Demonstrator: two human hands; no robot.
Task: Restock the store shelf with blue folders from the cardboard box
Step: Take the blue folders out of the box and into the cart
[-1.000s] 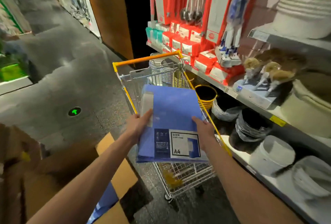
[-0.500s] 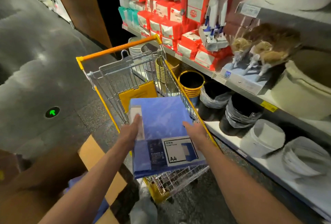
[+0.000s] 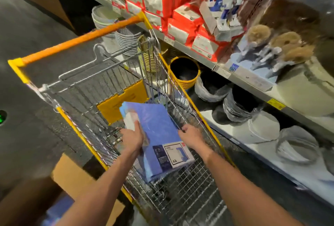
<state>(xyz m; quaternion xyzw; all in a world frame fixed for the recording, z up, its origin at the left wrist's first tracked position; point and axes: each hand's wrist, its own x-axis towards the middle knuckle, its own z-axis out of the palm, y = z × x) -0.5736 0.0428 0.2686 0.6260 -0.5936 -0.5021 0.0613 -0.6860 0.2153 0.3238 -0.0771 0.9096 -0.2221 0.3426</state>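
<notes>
Left hand [image 3: 132,139] and right hand [image 3: 189,135] — fingers curled round its side edges — have lowered the blue folder pack [image 3: 159,126] into the cart [image 3: 81,39]; shelving still pending.

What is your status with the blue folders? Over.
Left hand and right hand grip blue folder pack. Pack low inside shopping cart. Cart walls close on both sides.

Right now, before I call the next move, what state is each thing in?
cart, standing beside the shelf.
blue folder pack, tilted, held low inside the cart.
left hand, grips the pack's left edge.
right hand, grips the pack's right edge.
cardboard box, open, blue folders inside.
yellow bucket, upright on the lower shelf.
</notes>
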